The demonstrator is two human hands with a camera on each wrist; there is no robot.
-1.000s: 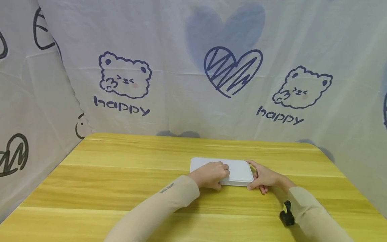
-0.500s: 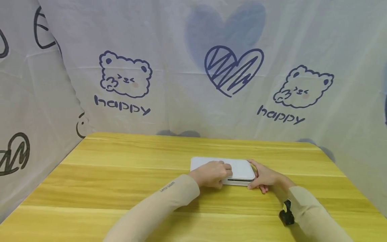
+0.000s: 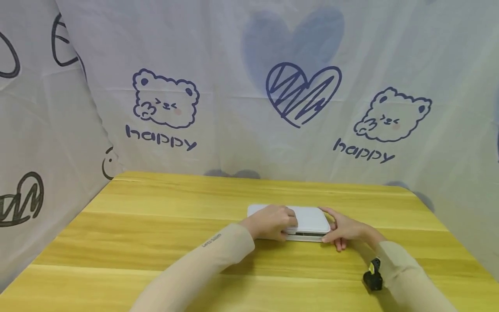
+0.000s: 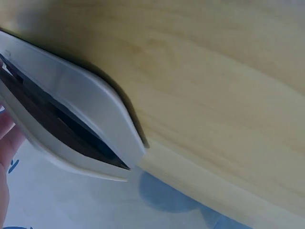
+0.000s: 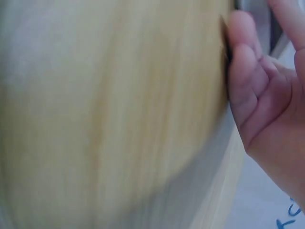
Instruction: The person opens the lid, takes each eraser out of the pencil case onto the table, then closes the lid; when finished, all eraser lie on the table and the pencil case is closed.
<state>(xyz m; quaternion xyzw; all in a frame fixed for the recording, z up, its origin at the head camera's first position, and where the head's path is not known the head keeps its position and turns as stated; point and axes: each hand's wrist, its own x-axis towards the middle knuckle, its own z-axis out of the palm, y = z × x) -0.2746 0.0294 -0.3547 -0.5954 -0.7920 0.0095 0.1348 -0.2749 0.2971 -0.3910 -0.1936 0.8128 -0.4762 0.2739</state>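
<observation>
A white rectangular case (image 3: 313, 218) lies on the wooden table, its lid raised a little along the near side. My left hand (image 3: 274, 222) lies across the case's front, fingers curled and gripping the lid's near edge. At the right end my right hand (image 3: 343, 227) holds the case, thumb at the near corner and a finger at the far one. In the left wrist view the gap between lid and base (image 4: 107, 114) shows a dark inside; what it contains is hidden. The right wrist view shows the right hand's curled lower fingers (image 5: 245, 71) beside the case.
The wooden table (image 3: 156, 242) stretches around the case on all sides. A white cloth (image 3: 234, 130) printed with bears and hearts hangs behind it, and another stretch of cloth hangs at the left. A small black device (image 3: 373, 279) is at the right wrist.
The case's lid has risen at the near side, from closed to a narrow dark gap that has widened. The left hand has lifted slightly with it; the right hand keeps its hold.
</observation>
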